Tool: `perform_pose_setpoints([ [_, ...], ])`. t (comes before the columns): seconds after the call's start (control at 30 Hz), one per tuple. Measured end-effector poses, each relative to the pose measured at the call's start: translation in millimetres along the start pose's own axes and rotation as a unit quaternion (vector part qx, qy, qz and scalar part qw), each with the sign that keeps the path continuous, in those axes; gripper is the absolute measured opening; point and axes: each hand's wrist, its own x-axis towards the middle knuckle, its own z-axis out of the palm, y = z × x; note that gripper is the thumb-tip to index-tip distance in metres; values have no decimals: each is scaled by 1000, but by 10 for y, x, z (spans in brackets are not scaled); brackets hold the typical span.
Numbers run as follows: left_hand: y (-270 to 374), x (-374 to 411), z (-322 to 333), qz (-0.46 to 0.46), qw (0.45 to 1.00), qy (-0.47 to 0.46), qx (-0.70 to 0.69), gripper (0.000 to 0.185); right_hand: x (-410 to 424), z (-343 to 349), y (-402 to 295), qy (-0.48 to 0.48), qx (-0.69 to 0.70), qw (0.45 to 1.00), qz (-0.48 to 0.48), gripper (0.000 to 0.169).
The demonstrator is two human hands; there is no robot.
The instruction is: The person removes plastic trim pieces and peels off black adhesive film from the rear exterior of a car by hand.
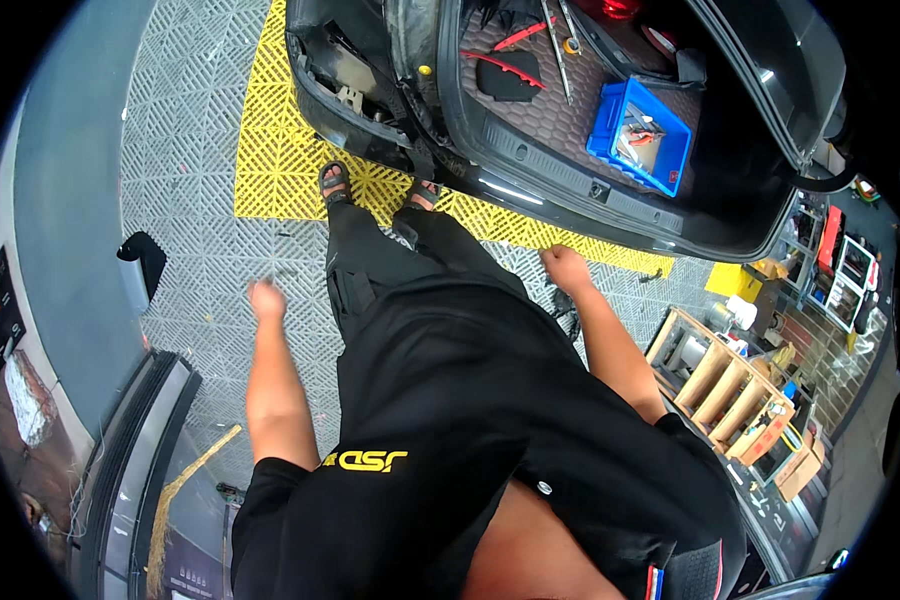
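Note:
My left hand (268, 300) hangs at my side over the grey grid floor tiles (187, 157). It is blurred, and its fingers look partly curled; I cannot make out anything in it. On the other side my right hand (566, 268) is closed in a loose fist near the car's rear edge, and no object shows in it. Before me stands a black car (495, 191) with its trunk uncovered. Inside, a blue plastic bin (607, 124) holds several tools, among them one with orange handles (641, 139). Red strips (506, 67) and thin metal rods (559, 52) lie on the quilted trunk mat (570, 124).
The car's left rear corner has an exposed opening (352, 82). Yellow tiles (270, 165) run beneath its rear. To the right are a wooden shelf unit (720, 382) and a cardboard box (801, 465). A straw broom (169, 502) and dark curved panels (131, 450) stand at lower left.

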Motion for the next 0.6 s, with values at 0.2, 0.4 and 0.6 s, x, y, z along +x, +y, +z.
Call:
perform_pose_setpoints([
  [0.2, -1146, -713, 275, -268, 930, -245, -57, 47, -6, -178, -764, 43, 54, 991, -116, 33],
  [0.4, -149, -52, -228, -104, 961, -146, -210, 44, -50, -429, -2563, 204, 213, 915, -277, 27],
  [0.6, 852, 707, -1444, 106, 903, -108, -402, 33, 189, -409, -3578, 328, 273, 878, -215, 34],
])
